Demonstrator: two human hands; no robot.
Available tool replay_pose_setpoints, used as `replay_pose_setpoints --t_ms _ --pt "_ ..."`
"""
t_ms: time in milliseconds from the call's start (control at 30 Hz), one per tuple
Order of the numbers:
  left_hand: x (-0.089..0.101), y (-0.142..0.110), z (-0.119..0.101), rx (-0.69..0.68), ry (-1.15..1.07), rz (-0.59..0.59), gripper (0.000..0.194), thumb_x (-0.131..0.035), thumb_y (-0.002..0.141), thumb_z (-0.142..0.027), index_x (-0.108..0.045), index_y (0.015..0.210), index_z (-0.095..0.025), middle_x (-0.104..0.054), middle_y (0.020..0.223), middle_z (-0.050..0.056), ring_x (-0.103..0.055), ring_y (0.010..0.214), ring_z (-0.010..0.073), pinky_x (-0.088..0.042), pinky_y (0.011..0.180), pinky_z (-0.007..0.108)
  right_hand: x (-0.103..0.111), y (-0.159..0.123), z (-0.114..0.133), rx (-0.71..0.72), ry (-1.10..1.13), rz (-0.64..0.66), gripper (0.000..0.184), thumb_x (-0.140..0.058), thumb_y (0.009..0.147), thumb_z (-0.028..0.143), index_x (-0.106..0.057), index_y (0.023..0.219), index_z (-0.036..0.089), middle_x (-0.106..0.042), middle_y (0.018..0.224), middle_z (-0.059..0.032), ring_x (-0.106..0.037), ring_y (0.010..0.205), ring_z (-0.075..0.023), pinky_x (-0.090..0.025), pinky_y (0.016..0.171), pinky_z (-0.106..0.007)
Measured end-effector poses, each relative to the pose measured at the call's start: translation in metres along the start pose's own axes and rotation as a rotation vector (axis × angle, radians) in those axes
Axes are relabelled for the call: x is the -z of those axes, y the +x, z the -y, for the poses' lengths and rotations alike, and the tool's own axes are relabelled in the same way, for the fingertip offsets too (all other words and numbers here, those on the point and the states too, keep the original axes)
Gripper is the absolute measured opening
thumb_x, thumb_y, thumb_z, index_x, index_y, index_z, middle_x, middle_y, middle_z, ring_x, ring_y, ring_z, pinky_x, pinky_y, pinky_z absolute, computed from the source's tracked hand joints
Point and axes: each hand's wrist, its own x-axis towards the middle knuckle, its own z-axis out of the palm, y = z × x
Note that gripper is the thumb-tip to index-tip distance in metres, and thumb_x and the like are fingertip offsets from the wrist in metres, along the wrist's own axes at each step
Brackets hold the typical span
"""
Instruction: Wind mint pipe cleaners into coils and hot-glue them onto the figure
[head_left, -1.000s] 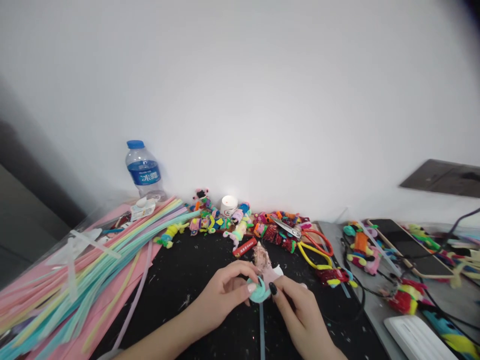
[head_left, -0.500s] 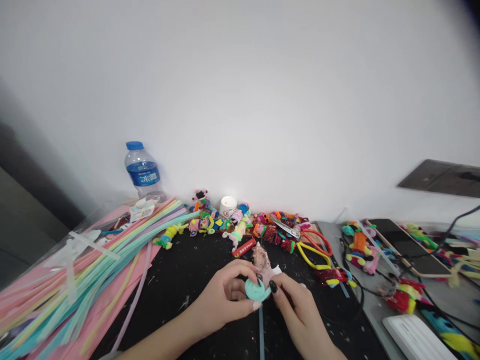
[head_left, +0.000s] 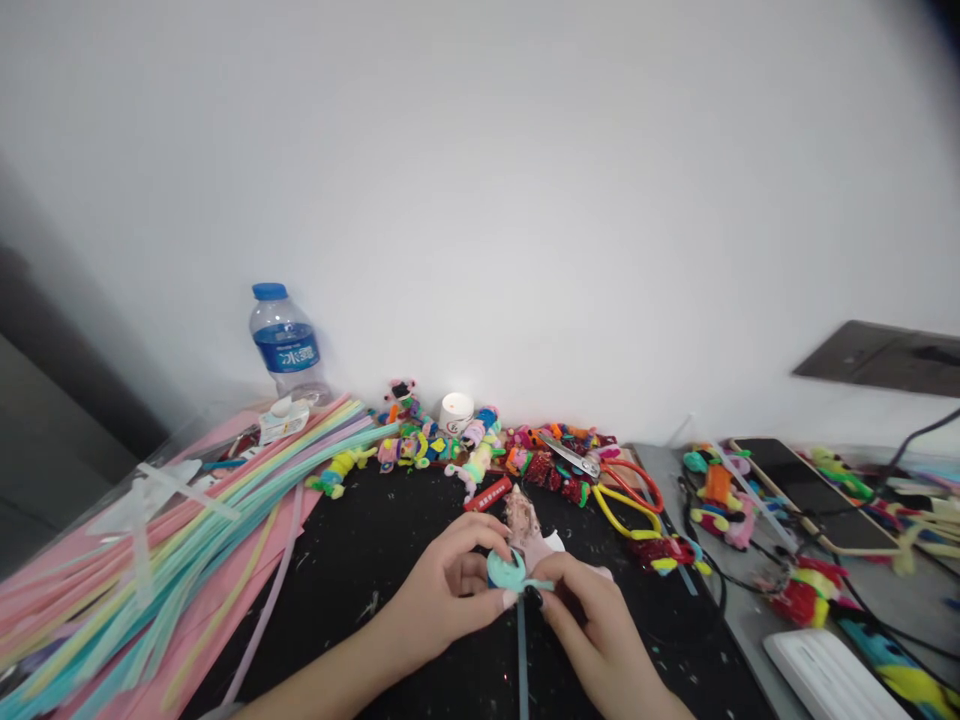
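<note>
Two hands meet low at centre over the black mat: the left hand pinches a flat teal coil of fuzzy pipe cleaner between thumb and fingers, and the right hand grips its loose tail just beside, with a straight stem hanging below. A pinkish tufted piece stands directly behind. Beyond lie scissors, small twisted figures, a plastic bottle, and left, long pastel cleaners.

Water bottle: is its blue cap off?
No, the water bottle stands upright by the wall with its blue cap on.
</note>
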Motion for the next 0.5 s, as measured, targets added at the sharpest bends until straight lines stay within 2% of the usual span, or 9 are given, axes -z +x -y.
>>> replay_pose_setpoints --t_ms 267,500 --pt "0.0005 -0.0007 0.001 0.002 0.055 -0.008 0.024 -0.068 0.068 -0.014 -0.057 0.089 -0.02 -0.041 0.11 0.005 -0.053 0.077 0.0123 -0.044 0.068 0.026 -0.0011 0.0001 0.0006 -0.009 -0.025 -0.03 0.016 -0.046 0.087 0.019 -0.054 0.073 0.02 -0.056 0.063 0.0023 -0.05 0.055 -0.012 -0.037 0.054 -0.02" --pt "-0.0009 -0.0014 -0.0015 0.002 0.085 -0.025 0.017 -0.064 0.07 -0.012 -0.057 0.084 -0.019 -0.041 0.109 0.005 -0.052 0.073 0.0105 -0.044 0.066 0.025 -0.0026 -0.0009 0.0047 0.029 -0.091 -0.048 0.019 -0.046 0.085 0.019 -0.054 0.067 0.018 -0.052 0.057 0.0023 -0.047 0.048 -0.011 -0.035 0.047 -0.02"
